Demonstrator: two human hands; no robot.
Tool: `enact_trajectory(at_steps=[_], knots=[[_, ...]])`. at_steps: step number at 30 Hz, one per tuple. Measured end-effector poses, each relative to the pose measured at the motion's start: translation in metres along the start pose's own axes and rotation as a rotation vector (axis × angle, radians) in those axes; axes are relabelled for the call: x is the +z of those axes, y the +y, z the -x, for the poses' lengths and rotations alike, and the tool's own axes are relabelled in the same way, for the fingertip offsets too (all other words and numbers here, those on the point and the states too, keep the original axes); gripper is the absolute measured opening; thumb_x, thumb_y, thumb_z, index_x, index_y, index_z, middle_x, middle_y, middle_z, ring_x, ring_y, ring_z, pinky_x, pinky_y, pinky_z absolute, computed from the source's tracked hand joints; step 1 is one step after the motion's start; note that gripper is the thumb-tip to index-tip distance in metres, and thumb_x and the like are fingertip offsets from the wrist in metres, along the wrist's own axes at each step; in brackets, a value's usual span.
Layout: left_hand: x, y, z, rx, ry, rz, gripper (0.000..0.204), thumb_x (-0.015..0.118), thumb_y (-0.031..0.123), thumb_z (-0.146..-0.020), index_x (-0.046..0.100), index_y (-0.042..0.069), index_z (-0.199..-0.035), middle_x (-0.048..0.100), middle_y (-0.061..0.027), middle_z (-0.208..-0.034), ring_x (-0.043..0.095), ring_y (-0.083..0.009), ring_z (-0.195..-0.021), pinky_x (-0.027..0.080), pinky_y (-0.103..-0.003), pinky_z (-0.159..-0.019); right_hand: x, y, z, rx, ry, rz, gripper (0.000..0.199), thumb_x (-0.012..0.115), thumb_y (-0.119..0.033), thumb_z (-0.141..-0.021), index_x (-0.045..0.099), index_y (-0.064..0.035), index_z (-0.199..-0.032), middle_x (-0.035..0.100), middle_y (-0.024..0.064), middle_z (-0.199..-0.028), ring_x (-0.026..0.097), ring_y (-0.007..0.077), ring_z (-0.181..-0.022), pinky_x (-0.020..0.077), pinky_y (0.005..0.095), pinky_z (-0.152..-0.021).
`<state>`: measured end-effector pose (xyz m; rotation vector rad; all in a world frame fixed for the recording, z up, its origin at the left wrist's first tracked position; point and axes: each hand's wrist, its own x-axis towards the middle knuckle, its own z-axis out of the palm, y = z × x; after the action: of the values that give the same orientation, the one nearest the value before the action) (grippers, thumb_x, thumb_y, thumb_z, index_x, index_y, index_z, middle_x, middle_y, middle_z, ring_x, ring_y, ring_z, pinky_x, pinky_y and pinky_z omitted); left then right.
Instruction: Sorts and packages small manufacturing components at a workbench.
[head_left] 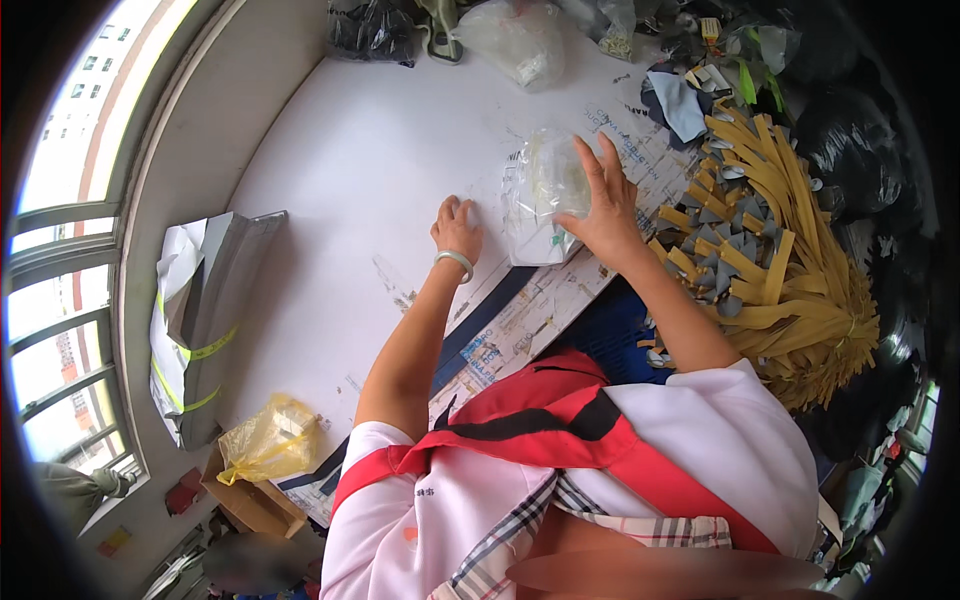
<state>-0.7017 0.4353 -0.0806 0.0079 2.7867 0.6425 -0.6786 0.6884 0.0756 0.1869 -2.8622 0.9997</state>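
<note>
One white table (340, 180) fills the middle, a heap of yellow straps (790, 270) at its right edge. Near the table's centre lies a clear plastic bag (540, 195); the right hand (605, 205) presses it with fingers spread. Just left, the left hand (457, 228) rests curled on the table.

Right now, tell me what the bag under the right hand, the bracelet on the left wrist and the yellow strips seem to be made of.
The bag looks like thin clear plastic film: see-through, crinkled, with glossy glints. The right hand lies flat on it. The bracelet looks like smooth pale stone or glass, perhaps jade; its gloss suggests so, though plastic is possible. The yellow strips look like matte woven webbing or elastic, limp and flat.
</note>
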Motion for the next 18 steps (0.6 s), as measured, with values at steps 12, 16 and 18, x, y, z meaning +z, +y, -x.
enact_trajectory(at_steps=[12,16,18], knots=[[0.019,-0.066,0.17,0.029,0.062,0.365,0.024,0.061,0.008,-0.078,0.066,0.004,-0.1,0.06,-0.0174,-0.105,0.057,-0.0334,-0.098,0.046,-0.037,-0.087,0.009,0.07,-0.085,0.085,0.024,-0.416,0.011,0.059,-0.006,-0.074,0.062,-0.0009,-0.084,0.062,0.0071,-0.069,0.057,0.0111,-0.066,0.0458,0.0261,-0.064],[0.017,-0.066,0.193,-0.034,0.094,0.32,0.029,0.063,0.006,-0.075,0.065,0.005,-0.104,0.059,-0.0172,-0.104,0.054,-0.0349,-0.1,0.044,-0.039,-0.09,-0.019,0.084,-0.135,-0.004,0.198,-0.36,0.012,0.059,-0.009,-0.075,0.063,-0.0024,-0.084,0.063,0.0052,-0.069,0.057,0.0113,-0.066,0.0451,0.0257,-0.063],[0.019,-0.067,0.196,-0.028,0.101,0.296,0.03,0.063,0.006,-0.075,0.064,0.005,-0.105,0.058,-0.0171,-0.105,0.053,-0.035,-0.101,0.043,-0.04,-0.09,-0.032,0.096,-0.164,-0.013,0.208,-0.288,0.013,0.059,-0.012,-0.075,0.064,-0.0039,-0.084,0.063,0.005,-0.069,0.057,0.0109,-0.065,0.0449,0.0261,-0.062]])
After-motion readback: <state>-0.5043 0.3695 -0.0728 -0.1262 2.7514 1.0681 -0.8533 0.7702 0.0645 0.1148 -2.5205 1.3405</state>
